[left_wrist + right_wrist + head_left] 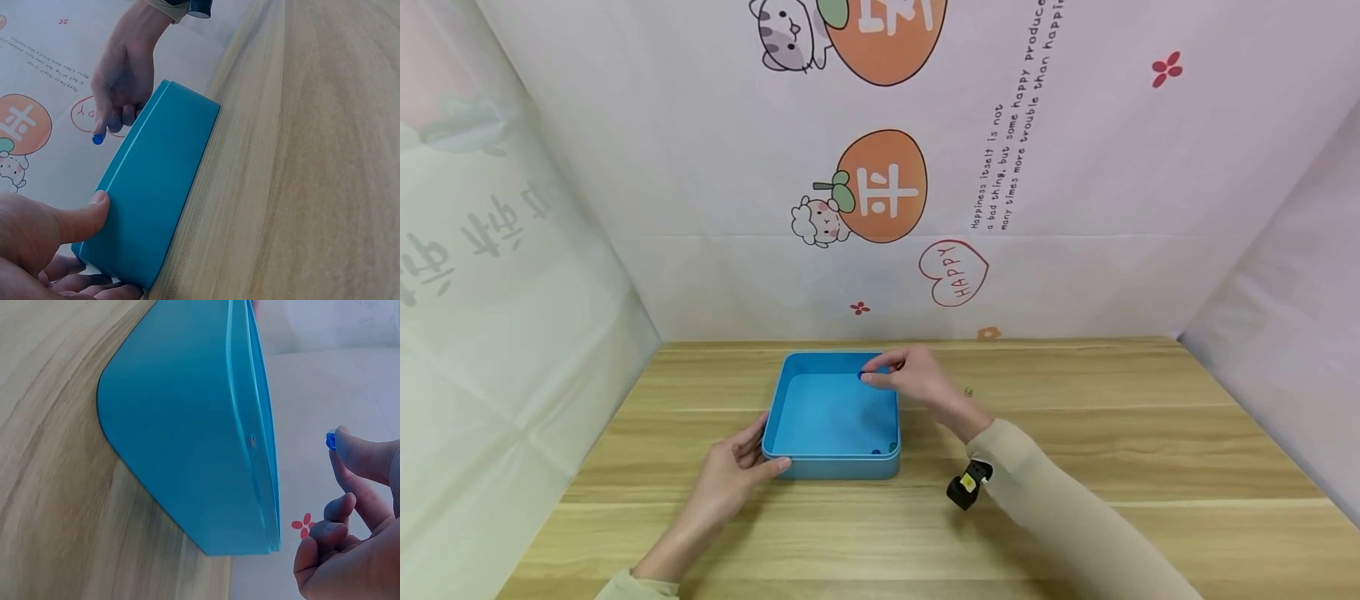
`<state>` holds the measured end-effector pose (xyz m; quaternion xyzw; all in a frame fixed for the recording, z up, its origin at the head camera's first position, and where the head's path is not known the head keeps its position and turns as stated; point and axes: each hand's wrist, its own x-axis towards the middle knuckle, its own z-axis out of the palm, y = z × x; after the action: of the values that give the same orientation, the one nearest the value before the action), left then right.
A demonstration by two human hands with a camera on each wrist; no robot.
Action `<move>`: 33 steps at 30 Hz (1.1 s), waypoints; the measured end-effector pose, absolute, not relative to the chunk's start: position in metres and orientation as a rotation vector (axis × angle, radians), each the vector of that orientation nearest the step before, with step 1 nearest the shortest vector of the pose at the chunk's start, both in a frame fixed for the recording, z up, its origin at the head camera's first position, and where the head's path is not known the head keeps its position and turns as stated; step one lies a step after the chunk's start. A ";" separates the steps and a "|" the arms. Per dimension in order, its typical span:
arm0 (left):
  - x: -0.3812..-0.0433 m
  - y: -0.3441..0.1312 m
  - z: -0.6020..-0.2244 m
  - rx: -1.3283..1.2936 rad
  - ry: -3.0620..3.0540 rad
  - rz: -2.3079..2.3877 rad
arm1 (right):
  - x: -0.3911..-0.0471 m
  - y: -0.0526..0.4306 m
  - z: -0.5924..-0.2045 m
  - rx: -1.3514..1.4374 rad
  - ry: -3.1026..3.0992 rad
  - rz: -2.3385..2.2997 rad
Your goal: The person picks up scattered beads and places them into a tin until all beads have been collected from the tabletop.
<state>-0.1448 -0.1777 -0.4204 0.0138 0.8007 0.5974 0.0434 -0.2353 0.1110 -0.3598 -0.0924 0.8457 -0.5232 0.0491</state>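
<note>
A square blue open-topped box point(831, 468) stands on the wooden table. My left hand point(733, 468) holds its near left corner, with the thumb on the front wall and the fingers around the left side. Above the far right part of the box, my right hand point(917, 377) pinches a small clear blue marble point(330, 440) between thumb and index finger. The other fingers of that hand are curled in. Inside the box, a dark blue marble point(876, 452) and a green one point(892, 447) lie in the near right corner.
A small greenish marble point(968, 392) lies on the table point(1112, 433) to the right of the box, beyond my right wrist. A printed white cloth point(722, 275) hangs behind the table, and plain-looking cloth walls stand on both sides.
</note>
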 end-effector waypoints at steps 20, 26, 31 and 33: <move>-0.145 -0.177 -0.419 0.054 2.452 1.819 | -0.239 0.083 -0.366 -0.312 2.571 -1.607; -0.144 -0.177 -0.418 0.043 2.444 1.824 | -0.240 0.073 -0.366 -0.321 2.565 -1.598; -0.144 -0.178 -0.418 0.046 2.435 1.839 | -0.241 0.068 -0.370 -0.323 2.554 -1.600; -0.144 -0.178 -0.419 0.045 2.438 1.837 | -0.241 0.066 -0.371 -0.324 2.550 -1.599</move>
<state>-0.1439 -0.1779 -0.4188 0.0147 0.7979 0.6010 0.0442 -0.2413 0.0661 -0.3713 -0.1068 0.8409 -0.5274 0.0573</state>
